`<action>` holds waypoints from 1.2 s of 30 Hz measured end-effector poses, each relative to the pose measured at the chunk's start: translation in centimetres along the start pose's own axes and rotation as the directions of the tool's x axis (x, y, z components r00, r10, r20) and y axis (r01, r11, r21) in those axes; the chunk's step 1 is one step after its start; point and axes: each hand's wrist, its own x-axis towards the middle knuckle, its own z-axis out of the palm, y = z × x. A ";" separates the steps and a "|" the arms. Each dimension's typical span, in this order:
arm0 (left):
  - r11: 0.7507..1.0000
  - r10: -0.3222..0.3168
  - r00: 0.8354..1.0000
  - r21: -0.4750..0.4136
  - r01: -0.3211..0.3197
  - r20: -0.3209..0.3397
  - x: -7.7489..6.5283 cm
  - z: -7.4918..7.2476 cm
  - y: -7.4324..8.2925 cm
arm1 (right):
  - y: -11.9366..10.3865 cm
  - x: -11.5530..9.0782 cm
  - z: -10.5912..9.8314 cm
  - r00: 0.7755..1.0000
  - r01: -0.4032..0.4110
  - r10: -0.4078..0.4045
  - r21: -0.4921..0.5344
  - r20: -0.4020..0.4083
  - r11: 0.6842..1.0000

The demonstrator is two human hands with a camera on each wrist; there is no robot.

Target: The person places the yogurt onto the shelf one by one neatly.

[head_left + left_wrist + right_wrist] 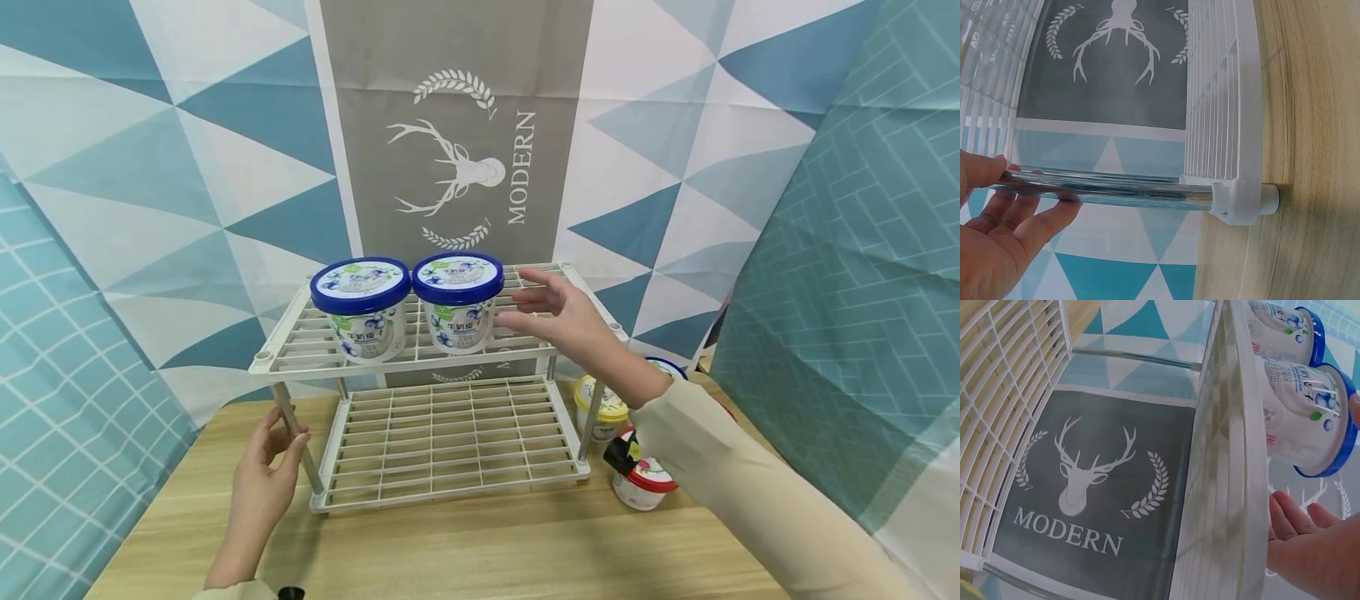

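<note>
Two white tubs with blue lids stand side by side on the upper tier of a white two-tier rack (450,483): the left tub (367,321) and the right tub (459,308). My left hand (262,479) holds the rack's front left metal post (1116,189), thumb on one side and fingers on the other. Just right of the right tub is my right hand (558,321), fingers apart and nothing held. Its thumb comes close to that tub; whether it touches, I cannot tell. In the right wrist view the other fingers (1291,519) are apart from the tub.
On the wooden table (487,550), right of the rack, stand a yellow-lidded tub (607,407) and a red-lidded tub (641,492). Another blue-lidded tub (667,365) is partly hidden behind my right arm. A patterned cloth (457,167) hangs behind the rack.
</note>
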 end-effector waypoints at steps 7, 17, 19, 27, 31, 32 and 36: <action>1.000 0.004 1.000 -0.011 -0.004 -0.015 0.0 0.1 -0.1 | 0.6 -1.5 -1.5 1.000 0.020 -0.020 -0.029 -0.014 0.999; 1.000 -0.027 1.000 0.015 0.027 0.002 0.1 -0.1 -0.4 | 1.2 -3.0 -3.0 0.999 0.015 -0.017 -0.037 -0.043 0.999; 0.999 -0.036 0.999 0.017 0.036 -0.002 0.1 -0.2 -0.4 | 1.4 -3.3 -3.4 0.998 0.026 -0.029 -0.051 -0.053 0.998; 0.999 -0.041 0.999 0.012 0.040 0.006 0.0 -0.2 -0.3 | 2.2 -5.4 -5.0 0.991 -0.004 -0.012 -0.122 -0.133 0.992; 0.999 -0.036 0.999 0.003 0.036 0.005 -0.1 -0.2 -0.2 | 2.3 -6.7 -5.5 0.986 -0.031 0.007 -0.142 -0.165 0.989; 0.999 -0.033 0.999 0.002 0.033 0.006 -0.1 -0.2 -0.2 | 2.4 -7.1 -5.6 0.985 -0.038 0.011 -0.154 -0.172 0.987; 1.000 -0.018 1.000 0.001 0.018 0.004 -0.1 -0.1 -0.1 | 3.2 -8.1 -6.3 0.979 -0.069 0.029 -0.196 -0.200 0.978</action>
